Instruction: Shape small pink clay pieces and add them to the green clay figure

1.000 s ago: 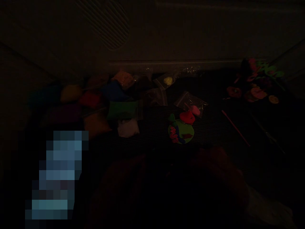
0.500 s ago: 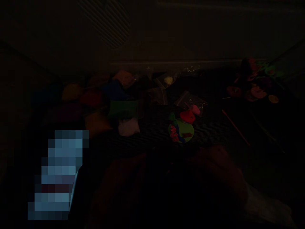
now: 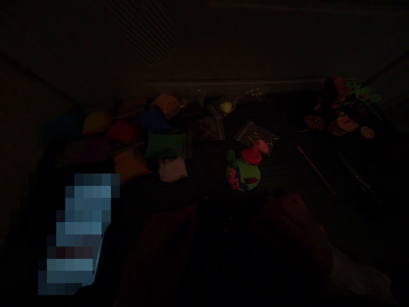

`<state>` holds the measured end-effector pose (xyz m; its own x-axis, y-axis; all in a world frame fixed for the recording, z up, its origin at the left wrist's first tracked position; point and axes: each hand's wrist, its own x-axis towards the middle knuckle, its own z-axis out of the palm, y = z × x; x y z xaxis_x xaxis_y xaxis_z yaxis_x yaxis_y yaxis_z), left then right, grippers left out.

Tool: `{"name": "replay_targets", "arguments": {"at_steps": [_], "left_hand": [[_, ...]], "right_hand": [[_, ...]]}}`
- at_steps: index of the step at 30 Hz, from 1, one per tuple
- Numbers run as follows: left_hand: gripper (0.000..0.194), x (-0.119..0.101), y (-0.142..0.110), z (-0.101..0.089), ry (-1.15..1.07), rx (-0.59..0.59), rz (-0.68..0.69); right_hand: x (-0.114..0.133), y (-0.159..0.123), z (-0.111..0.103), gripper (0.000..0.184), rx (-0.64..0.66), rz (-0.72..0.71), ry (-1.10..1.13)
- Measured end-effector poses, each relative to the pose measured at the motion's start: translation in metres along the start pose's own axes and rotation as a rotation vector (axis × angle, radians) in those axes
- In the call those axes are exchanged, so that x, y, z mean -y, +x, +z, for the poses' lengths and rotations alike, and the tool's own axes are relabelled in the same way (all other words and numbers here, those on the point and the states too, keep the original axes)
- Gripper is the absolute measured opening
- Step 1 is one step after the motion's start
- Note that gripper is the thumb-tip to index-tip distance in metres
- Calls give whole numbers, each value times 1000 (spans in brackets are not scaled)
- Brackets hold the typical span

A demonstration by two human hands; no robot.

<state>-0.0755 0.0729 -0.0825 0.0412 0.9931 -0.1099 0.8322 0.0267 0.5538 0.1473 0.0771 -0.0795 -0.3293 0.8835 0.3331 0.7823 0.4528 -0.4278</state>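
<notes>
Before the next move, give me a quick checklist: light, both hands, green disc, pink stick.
1. Light: not ok, very dark.
2. Left hand grip: cannot tell, fingers lost in shadow.
3. Right hand grip: cannot tell, same reason.
4. Green disc visible beyond the hands: ok, red cap at its far edge.
5. Pink stick lying apart from the disc: ok, off to the right.
</notes>
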Motion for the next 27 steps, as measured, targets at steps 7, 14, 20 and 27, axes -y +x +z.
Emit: {"name": "replay_targets", "arguments": {"at_steps": [7,14,20,27], "left_hand": [[25,0,3,-2,-3,20,18],[23,0,1,-2,-36,25,58],[25,-4,1,-3,-48,13,84],[27,-11,2,-7,-38,-39,72]], "right_hand": [[-2,-2,3,15,33,-2,-46],[-3,-4,8,15,82,60,-67],[-2,-2,7,13,81,54,-101],[-2,-4,5,17,84,44,-88]]}}
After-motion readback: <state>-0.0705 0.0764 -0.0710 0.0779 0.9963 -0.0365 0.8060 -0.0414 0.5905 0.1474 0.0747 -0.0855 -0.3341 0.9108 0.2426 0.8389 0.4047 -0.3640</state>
